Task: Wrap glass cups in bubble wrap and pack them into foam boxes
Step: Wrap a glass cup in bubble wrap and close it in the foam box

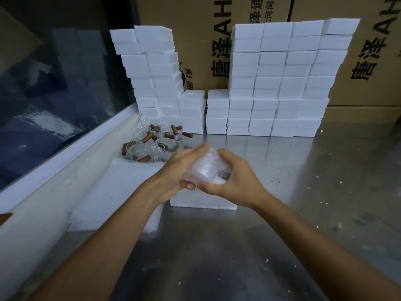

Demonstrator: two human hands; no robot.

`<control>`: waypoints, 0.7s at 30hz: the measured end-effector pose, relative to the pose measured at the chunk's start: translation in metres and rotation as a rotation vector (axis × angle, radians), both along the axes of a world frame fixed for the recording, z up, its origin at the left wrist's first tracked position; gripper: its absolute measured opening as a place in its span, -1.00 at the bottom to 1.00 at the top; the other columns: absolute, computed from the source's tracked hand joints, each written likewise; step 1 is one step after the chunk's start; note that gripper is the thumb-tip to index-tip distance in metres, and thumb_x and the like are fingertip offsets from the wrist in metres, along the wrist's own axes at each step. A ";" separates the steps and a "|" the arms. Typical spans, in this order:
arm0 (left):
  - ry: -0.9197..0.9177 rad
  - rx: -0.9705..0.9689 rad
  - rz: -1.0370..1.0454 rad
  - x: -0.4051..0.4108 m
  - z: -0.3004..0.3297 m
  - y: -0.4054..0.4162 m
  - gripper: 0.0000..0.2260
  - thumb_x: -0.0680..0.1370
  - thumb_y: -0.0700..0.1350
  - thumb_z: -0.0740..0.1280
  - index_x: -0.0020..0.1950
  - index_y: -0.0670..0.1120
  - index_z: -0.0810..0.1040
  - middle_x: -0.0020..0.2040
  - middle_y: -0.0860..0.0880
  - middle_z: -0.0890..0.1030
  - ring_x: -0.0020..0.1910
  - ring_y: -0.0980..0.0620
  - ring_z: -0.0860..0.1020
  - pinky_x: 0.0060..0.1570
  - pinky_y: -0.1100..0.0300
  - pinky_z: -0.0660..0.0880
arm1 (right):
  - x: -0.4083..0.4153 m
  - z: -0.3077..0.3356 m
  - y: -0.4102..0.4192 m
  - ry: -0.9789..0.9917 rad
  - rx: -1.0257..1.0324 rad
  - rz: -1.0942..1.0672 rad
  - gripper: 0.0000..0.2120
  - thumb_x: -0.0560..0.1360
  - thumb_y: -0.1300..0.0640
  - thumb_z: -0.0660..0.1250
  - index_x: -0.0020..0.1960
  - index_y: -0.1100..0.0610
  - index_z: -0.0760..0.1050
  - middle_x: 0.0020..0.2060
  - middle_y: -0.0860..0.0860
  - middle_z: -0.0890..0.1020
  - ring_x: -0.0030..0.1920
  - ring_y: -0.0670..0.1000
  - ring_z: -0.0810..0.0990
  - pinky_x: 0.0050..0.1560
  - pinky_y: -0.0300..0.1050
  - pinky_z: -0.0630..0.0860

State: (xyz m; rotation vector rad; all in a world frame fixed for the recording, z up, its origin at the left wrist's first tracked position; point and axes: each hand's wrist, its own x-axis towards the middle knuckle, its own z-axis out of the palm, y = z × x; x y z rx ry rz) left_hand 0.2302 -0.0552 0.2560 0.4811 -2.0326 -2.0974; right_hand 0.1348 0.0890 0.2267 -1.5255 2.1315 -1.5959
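A glass cup bundled in bubble wrap [206,170] is held between both hands above the steel table. My left hand [180,168] cups its left side, fingers lying up along the wrap and thumb curled under. My right hand [234,177] grips the right side, fingers curled over the top and thumb underneath. A dark part of the cup shows through the wrap near my right fingers. Directly below the hands lies a white foam box [204,202], mostly hidden. Several bare glass cups with brown wooden handles [156,142] stand in a cluster at the back left.
A stack of bubble wrap sheets [117,192] lies left of my hands. Tall stacks of white foam boxes [275,83] line the back, with cardboard cartons [368,61] behind. A white ledge and window [54,83] run along the left. Foam crumbs dot the steel table [303,181].
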 end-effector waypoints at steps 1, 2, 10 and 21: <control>0.031 0.102 -0.005 0.000 0.000 -0.001 -0.47 0.38 0.30 0.41 0.09 -0.11 0.63 -0.12 -0.11 0.66 -0.22 -0.06 0.60 -0.38 0.18 0.36 | -0.002 0.001 0.000 -0.062 0.012 -0.016 -0.42 0.23 -0.07 0.62 0.17 -0.03 0.49 -0.05 -0.17 0.62 -0.06 -0.15 0.63 -0.15 -0.29 0.56; 0.060 0.185 -0.006 0.001 -0.002 -0.003 -0.52 0.42 0.23 0.38 0.09 -0.15 0.63 -0.12 -0.13 0.64 -0.24 -0.06 0.59 -0.39 0.17 0.37 | -0.003 0.002 0.000 -0.119 0.021 -0.014 -0.41 0.23 -0.02 0.63 0.19 -0.01 0.50 -0.03 -0.13 0.64 -0.04 -0.12 0.64 -0.12 -0.23 0.60; 0.205 0.393 -0.199 0.009 -0.014 -0.009 -0.69 0.41 -0.10 0.40 0.12 -0.15 0.69 0.05 -0.19 0.65 -0.09 -0.10 0.63 -0.27 0.09 0.60 | -0.015 0.016 0.004 -0.405 0.015 0.240 -0.51 0.29 0.33 0.59 0.14 -0.01 0.62 0.01 0.00 0.72 0.04 0.02 0.70 0.00 -0.19 0.62; 0.255 0.436 -0.191 0.007 -0.017 -0.011 -0.67 0.41 -0.14 0.51 0.14 -0.22 0.67 0.16 -0.25 0.62 0.09 -0.17 0.63 -0.03 0.06 0.60 | -0.016 0.016 -0.003 -0.609 -0.014 0.160 -0.26 0.21 0.13 0.63 0.31 -0.02 0.39 0.10 0.11 0.66 0.07 0.10 0.69 0.10 0.00 0.63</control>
